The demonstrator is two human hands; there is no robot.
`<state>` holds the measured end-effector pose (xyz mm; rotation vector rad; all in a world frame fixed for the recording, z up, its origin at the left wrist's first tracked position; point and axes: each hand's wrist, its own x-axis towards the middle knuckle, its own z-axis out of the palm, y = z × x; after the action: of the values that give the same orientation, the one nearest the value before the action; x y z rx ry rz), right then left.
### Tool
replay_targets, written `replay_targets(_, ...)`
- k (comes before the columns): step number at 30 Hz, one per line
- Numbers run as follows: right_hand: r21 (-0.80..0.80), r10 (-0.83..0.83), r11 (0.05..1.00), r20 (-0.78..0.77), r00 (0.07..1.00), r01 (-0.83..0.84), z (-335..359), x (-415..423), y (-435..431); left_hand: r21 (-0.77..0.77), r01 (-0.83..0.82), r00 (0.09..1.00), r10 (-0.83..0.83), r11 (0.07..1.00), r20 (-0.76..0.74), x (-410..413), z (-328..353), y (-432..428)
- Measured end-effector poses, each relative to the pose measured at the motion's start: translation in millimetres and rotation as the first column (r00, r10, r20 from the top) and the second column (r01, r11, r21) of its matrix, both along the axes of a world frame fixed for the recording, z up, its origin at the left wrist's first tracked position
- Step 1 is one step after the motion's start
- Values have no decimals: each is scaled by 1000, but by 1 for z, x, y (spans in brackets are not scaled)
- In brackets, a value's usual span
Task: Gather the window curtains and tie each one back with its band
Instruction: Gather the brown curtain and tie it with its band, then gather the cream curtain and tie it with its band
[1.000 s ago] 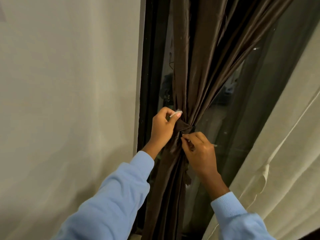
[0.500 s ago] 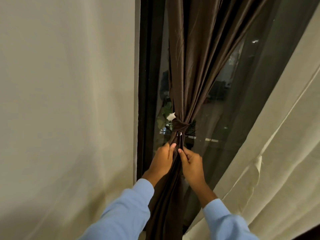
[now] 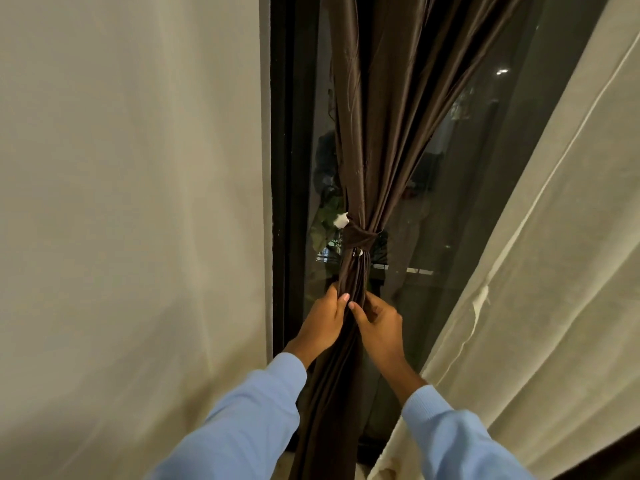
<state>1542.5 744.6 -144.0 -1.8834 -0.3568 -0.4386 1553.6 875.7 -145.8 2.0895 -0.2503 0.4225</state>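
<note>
In the middle of the frame the brown curtain is gathered, and the band is tied around it. Below the band, the left hand and right hand grip the folds with curled fingers.

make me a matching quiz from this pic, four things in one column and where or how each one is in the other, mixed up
1 brown curtain
2 band
3 cream curtain
4 left hand

a hangs untied at the right
b wrapped round the bundle
c grips the brown fabric from the left
d gathered into one narrow bundle

Pairs: 1-d, 2-b, 3-a, 4-c
</note>
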Motion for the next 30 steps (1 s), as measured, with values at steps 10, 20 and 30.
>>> replay_targets(10, 47, -44, 998, -116, 992, 50, -37, -8, -7, -125, -154, 987, 159, 980, 34, -19, -22, -13)
replay_targets(20, 149, -157, 972, -149, 976, 180, -51, -19, -40, -315, -358, 834, 453, 879, 316, -47, -34, -64)
replay_targets(30, 95, -211, 969, -162, 964, 228, -66, -29, -136, -214, 30, 999, -25, 976, 26, -43, -59, -157)
